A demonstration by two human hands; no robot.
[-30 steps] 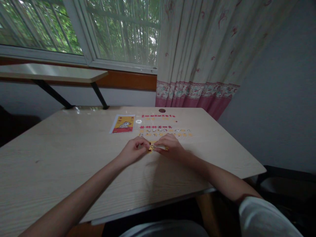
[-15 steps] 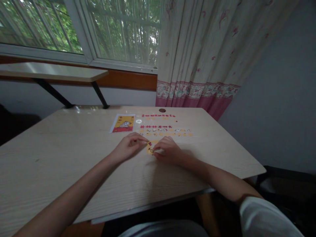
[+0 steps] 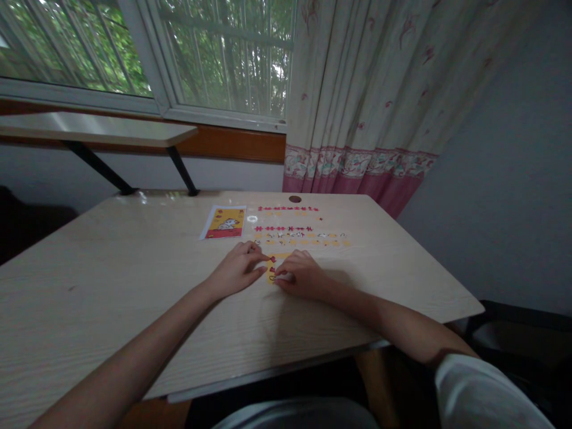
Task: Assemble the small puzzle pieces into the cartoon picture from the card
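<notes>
On the pale wood tabletop (image 3: 134,280), close to the middle, I see both hands side by side. The left hand (image 3: 236,271) lies low, and its fingertips touch the left side of a small clump of little yellow pieces (image 3: 272,269) with red marks. The right hand (image 3: 301,277) has its fingers curled, and they rest on the right side of the same clump. I cannot tell if either hand grips a piece or only presses on it. The clump lies flat between the two hands.

Just behind the hands run three rows of small pieces (image 3: 298,241), some red and some yellow. To the left of the rows lies a yellow picture card (image 3: 223,222). A round hole (image 3: 295,199) sits near the far edge. Behind that hangs a flowered curtain (image 3: 357,89) beside a window (image 3: 214,53).
</notes>
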